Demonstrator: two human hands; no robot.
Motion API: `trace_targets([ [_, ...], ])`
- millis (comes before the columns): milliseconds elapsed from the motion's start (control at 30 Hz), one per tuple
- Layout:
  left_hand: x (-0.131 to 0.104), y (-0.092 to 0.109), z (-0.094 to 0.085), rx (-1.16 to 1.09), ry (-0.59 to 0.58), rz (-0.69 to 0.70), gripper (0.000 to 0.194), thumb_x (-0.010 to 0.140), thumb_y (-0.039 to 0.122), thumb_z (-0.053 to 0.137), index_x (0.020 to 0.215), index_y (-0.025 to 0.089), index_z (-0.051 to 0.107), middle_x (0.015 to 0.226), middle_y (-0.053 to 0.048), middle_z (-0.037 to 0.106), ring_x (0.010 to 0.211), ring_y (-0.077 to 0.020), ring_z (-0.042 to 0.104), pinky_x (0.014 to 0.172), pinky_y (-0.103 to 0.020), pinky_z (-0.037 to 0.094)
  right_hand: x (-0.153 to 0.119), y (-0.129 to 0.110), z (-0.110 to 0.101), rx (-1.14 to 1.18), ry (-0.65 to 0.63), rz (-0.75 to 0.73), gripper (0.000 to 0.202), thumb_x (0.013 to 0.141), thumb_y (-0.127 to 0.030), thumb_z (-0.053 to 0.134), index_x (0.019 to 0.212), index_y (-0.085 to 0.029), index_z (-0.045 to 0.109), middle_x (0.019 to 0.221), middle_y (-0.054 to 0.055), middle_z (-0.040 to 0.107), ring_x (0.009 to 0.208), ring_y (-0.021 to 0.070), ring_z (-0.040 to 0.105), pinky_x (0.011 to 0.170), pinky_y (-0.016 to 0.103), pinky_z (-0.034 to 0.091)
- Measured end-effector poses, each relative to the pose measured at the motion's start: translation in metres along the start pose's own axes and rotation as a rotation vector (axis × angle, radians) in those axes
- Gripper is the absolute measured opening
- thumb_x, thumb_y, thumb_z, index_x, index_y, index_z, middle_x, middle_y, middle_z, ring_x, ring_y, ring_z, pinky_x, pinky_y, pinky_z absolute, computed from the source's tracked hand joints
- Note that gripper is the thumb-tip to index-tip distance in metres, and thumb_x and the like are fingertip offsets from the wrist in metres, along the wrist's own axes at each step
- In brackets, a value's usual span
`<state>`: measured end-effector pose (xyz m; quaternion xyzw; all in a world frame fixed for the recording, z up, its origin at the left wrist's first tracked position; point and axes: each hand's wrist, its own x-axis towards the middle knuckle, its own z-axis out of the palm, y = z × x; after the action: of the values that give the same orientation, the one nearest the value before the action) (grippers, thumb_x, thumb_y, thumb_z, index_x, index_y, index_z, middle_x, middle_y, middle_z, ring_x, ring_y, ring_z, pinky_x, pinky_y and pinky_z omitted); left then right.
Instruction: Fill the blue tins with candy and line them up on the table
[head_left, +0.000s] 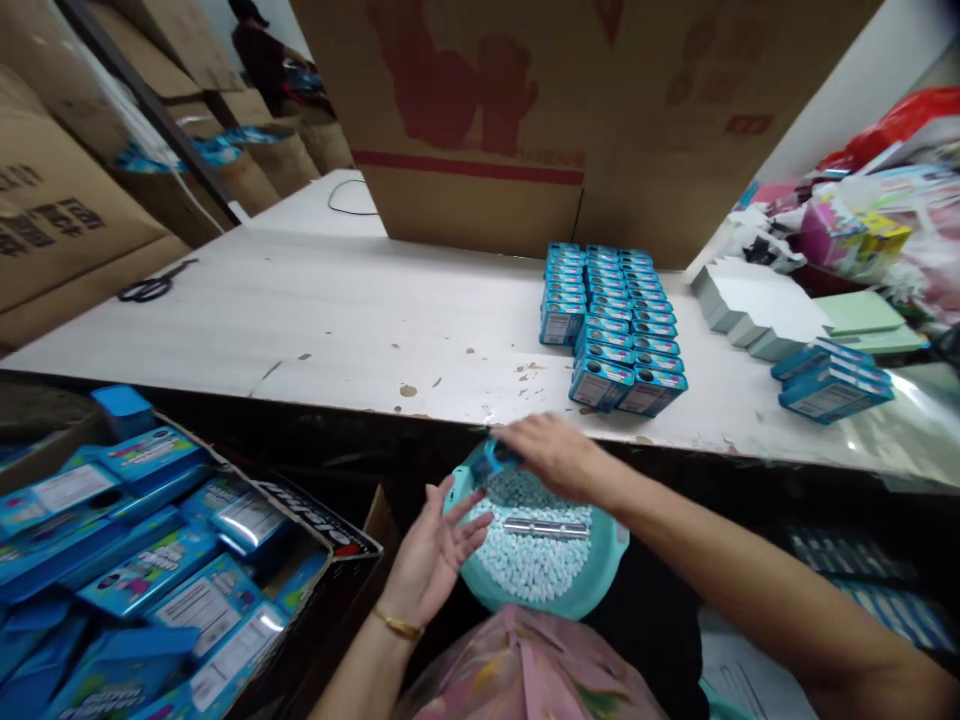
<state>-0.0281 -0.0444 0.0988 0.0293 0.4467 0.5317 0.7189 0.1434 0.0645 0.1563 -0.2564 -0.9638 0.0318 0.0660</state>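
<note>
A teal basin [616, 560] rests at the lap, filled with small pale blue-white pellets [536, 568]. A shiny metal tube [546, 528] lies on the pellets. My right hand [551, 455] reaches over the basin's far side, fingers bent over a small blue item [496, 457], blurred and partly hidden beneath them. Palm turned up and fingers spread, my left hand [439, 545] is at the basin's left edge and holds nothing.
Blue small boxes [600, 385] stand in rows on the white table [360, 320], before a large carton [480, 200]. More blue boxes fill a carton [300, 510] at left. Scissors [154, 288] lie at the table's left. A person [259, 55] is in the background.
</note>
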Motion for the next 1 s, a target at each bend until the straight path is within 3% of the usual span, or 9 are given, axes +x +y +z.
trace_targets([
  [167, -0.042, 0.045, -0.043, 0.393, 0.212, 0.459, 0.037, 0.074, 0.040, 0.051, 0.107, 0.021, 0.047, 0.103, -0.007, 0.057, 0.078, -0.0161, 0.061, 0.068, -0.031, 0.050, 0.041, 0.091, -0.021, -0.219, 0.076, 0.316, 0.026, 0.080, -0.021, 0.043, 0.103, -0.012, 0.050, 0.089, 0.009, 0.060, 0.079, 0.0170, 0.055, 0.070, 0.031, 0.041],
  [333, -0.083, 0.064, -0.117, 1.185, 0.620, 0.783, 0.034, 0.073, 0.037, 0.051, 0.101, 0.017, 0.053, 0.098, -0.008, 0.059, 0.093, -0.0209, 0.055, 0.085, -0.039, 0.042, 0.054, 0.158, 0.001, -0.155, 0.326, 0.234, 0.031, 0.084, -0.031, 0.031, 0.083, -0.016, 0.057, 0.084, 0.009, 0.060, 0.087, 0.0206, 0.055, 0.080, 0.040, 0.037],
  [400, -0.099, 0.074, -0.145, 1.522, 0.839, 0.818, 0.039, 0.074, 0.035, 0.050, 0.108, 0.017, 0.050, 0.110, -0.011, 0.054, 0.105, -0.0248, 0.047, 0.092, -0.043, 0.035, 0.047, 0.151, 0.002, -0.140, 0.438, 0.192, 0.032, 0.084, -0.029, 0.031, 0.099, -0.016, 0.055, 0.105, 0.012, 0.056, 0.100, 0.0255, 0.049, 0.088, 0.047, 0.031],
  [500, -0.110, 0.094, -0.187, 1.828, 1.088, 0.602, 0.049, 0.073, 0.030, 0.051, 0.118, 0.013, 0.041, 0.124, -0.016, 0.043, 0.117, -0.0306, 0.035, 0.095, -0.049, 0.027, 0.028, 0.111, 0.005, -0.109, 0.405, 0.161, 0.038, 0.082, -0.027, 0.033, 0.117, -0.020, 0.046, 0.121, 0.009, 0.047, 0.109, 0.0303, 0.042, 0.091, 0.051, 0.029],
  [600, -0.104, 0.119, -0.227, 1.847, 1.039, 0.302, 0.058, 0.065, 0.015, 0.056, 0.120, 0.013, 0.038, 0.129, -0.016, 0.038, 0.122, -0.0301, 0.028, 0.097, -0.047, 0.025, 0.000, 0.066, 0.031, 0.007, 0.220, 0.007, 0.037, 0.080, -0.026, 0.033, 0.112, -0.025, 0.051, 0.111, 0.007, 0.055, 0.101, 0.0280, 0.049, 0.085, 0.045, 0.038],
  [700, -0.095, 0.143, -0.256, 1.724, 0.905, 0.189, 0.061, 0.053, 0.007, 0.062, 0.111, 0.013, 0.046, 0.121, -0.014, 0.048, 0.116, -0.0292, 0.039, 0.094, -0.042, 0.032, -0.036, 0.036, 0.075, 0.142, 0.060, -0.088, 0.034, 0.079, -0.024, 0.036, 0.105, -0.026, 0.057, 0.103, 0.005, 0.061, 0.092, 0.0233, 0.056, 0.078, 0.038, 0.045],
  [833, -0.104, 0.159, -0.246, 1.540, 0.859, 0.335, 0.040, 0.051, 0.017, 0.068, 0.089, 0.014, 0.057, 0.096, -0.009, 0.060, 0.098, -0.0260, 0.053, 0.085, -0.037, 0.040, -0.082, 0.016, 0.115, 0.285, -0.085, 0.047, 0.031, 0.080, -0.026, 0.037, 0.101, -0.024, 0.060, 0.099, 0.005, 0.063, 0.089, 0.0196, 0.058, 0.078, 0.032, 0.046],
  [933, -0.115, 0.154, -0.200, 0.865, 0.709, 0.558, 0.036, 0.060, 0.031, 0.065, 0.092, 0.018, 0.054, 0.088, -0.004, 0.062, 0.085, -0.0201, 0.058, 0.076, -0.034, 0.046, -0.100, 0.008, 0.124, 0.397, -0.215, 0.237, 0.032, 0.082, -0.031, 0.034, 0.100, -0.025, 0.060, 0.100, 0.005, 0.063, 0.090, 0.0183, 0.058, 0.076, 0.027, 0.046],
  [1000, -0.113, 0.141, -0.162, 0.468, 0.527, 0.555, 0.036, 0.064, 0.029, 0.063, 0.098, 0.022, 0.051, 0.092, -0.001, 0.062, 0.080, -0.0159, 0.059, 0.072, -0.031, 0.048, -0.103, 0.002, 0.130, 0.395, -0.337, 0.349, 0.033, 0.083, -0.031, 0.031, 0.096, -0.025, 0.061, 0.099, 0.006, 0.063, 0.089, 0.0193, 0.059, 0.074, 0.028, 0.046],
])
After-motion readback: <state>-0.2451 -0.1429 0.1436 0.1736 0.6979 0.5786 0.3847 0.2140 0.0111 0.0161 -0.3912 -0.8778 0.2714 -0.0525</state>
